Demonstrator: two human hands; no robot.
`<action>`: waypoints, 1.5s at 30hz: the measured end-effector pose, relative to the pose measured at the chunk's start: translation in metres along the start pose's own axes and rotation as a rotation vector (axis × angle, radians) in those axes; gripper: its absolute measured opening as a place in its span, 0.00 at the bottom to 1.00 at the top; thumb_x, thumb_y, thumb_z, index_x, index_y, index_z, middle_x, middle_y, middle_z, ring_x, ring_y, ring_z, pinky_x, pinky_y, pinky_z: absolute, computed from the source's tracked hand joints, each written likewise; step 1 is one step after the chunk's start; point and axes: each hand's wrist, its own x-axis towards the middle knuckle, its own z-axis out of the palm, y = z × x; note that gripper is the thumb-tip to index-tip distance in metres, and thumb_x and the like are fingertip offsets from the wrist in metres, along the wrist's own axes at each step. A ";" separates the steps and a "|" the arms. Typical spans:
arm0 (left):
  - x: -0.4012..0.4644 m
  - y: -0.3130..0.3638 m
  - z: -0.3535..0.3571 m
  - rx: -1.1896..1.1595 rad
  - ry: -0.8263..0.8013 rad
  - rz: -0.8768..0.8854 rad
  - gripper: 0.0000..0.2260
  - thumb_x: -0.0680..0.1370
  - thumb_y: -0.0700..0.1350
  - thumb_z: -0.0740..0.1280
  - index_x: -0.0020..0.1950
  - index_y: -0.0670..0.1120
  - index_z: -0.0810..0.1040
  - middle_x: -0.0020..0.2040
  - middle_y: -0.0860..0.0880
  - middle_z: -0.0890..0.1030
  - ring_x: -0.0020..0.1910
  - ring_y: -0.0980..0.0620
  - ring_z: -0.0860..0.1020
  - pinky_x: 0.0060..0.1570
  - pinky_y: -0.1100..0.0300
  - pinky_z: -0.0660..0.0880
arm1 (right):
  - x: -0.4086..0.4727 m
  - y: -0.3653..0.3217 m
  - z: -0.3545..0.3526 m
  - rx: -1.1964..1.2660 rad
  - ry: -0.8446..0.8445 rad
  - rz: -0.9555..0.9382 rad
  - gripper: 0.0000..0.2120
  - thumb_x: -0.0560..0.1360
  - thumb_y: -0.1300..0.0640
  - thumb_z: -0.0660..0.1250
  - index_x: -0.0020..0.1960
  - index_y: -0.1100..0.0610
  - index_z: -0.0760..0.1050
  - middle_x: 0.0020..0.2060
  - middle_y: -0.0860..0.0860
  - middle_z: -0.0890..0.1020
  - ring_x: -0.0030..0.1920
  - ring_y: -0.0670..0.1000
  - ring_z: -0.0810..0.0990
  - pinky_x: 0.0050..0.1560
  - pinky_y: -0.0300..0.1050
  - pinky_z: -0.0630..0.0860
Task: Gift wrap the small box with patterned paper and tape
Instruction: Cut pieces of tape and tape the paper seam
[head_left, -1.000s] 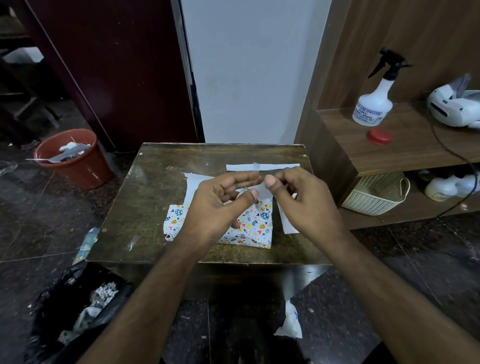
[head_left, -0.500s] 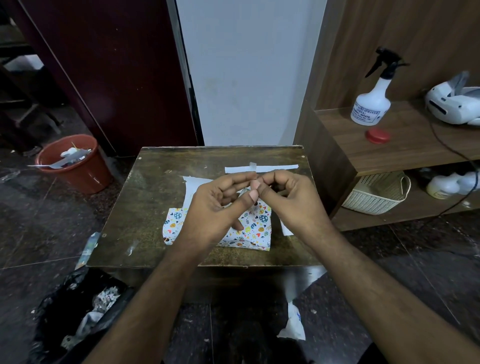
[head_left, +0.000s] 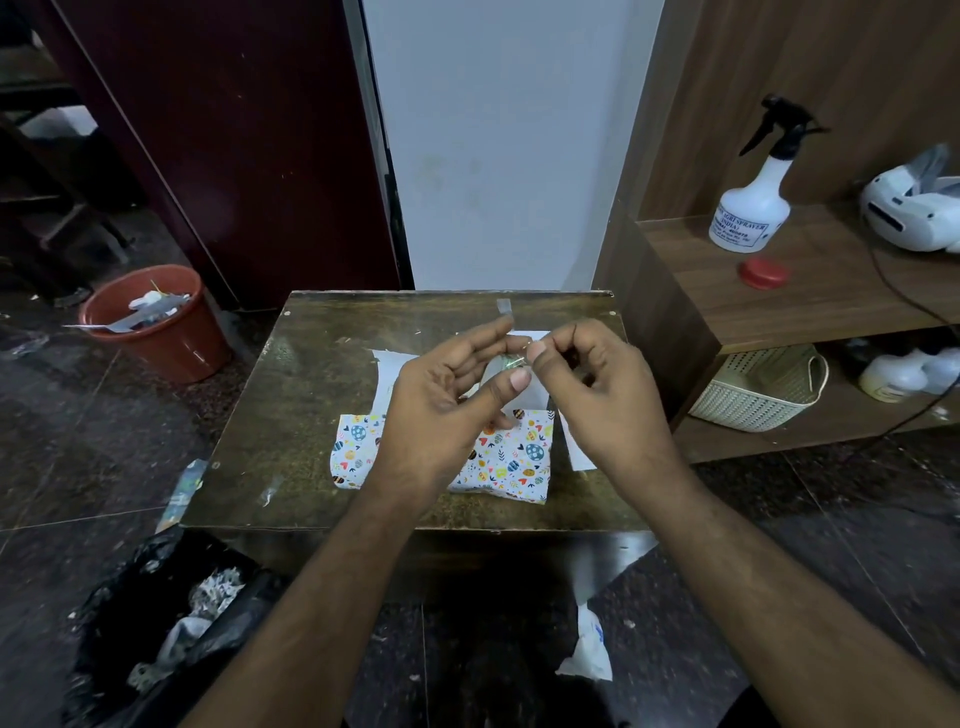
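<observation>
A box wrapped in white paper with coloured egg and heart prints (head_left: 511, 462) lies on the small dark wooden table (head_left: 291, 415), partly hidden by my hands. Above it, my left hand (head_left: 447, 415) and my right hand (head_left: 602, 395) meet fingertip to fingertip, pinching a small clear piece of tape (head_left: 511, 358) between them. Another strip of tape (head_left: 504, 306) sticks up past my left fingertips. White paper offcuts (head_left: 576, 452) lie behind and to the right of the box.
A red bucket (head_left: 156, 322) with scraps stands on the floor at the left. A black bin bag (head_left: 166, 623) sits at lower left. A wooden shelf at the right carries a spray bottle (head_left: 753, 208), a red cap (head_left: 763, 273), a white headset (head_left: 909, 213) and a woven basket (head_left: 763, 389).
My hands came together over the box and now hold the clear tape between their fingertips, slightly higher. The box has not moved.
</observation>
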 end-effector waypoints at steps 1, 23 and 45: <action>0.000 -0.001 0.001 -0.005 -0.001 0.003 0.22 0.77 0.34 0.73 0.71 0.44 0.77 0.59 0.50 0.86 0.47 0.50 0.85 0.38 0.58 0.82 | 0.001 0.001 0.000 0.048 -0.037 0.092 0.08 0.80 0.57 0.70 0.43 0.57 0.81 0.33 0.43 0.79 0.35 0.41 0.73 0.40 0.38 0.70; 0.012 -0.022 0.042 0.098 0.043 0.105 0.29 0.75 0.32 0.75 0.72 0.52 0.75 0.68 0.56 0.81 0.69 0.51 0.78 0.69 0.44 0.75 | 0.013 0.012 -0.024 0.410 -0.099 0.336 0.23 0.76 0.57 0.75 0.68 0.51 0.72 0.49 0.60 0.87 0.48 0.51 0.85 0.60 0.56 0.77; 0.014 -0.015 0.032 0.161 0.099 0.071 0.13 0.87 0.43 0.59 0.55 0.43 0.83 0.52 0.49 0.87 0.56 0.53 0.84 0.51 0.58 0.79 | 0.030 0.030 -0.009 0.161 0.063 0.134 0.16 0.84 0.45 0.63 0.52 0.53 0.84 0.44 0.50 0.87 0.49 0.54 0.86 0.56 0.58 0.82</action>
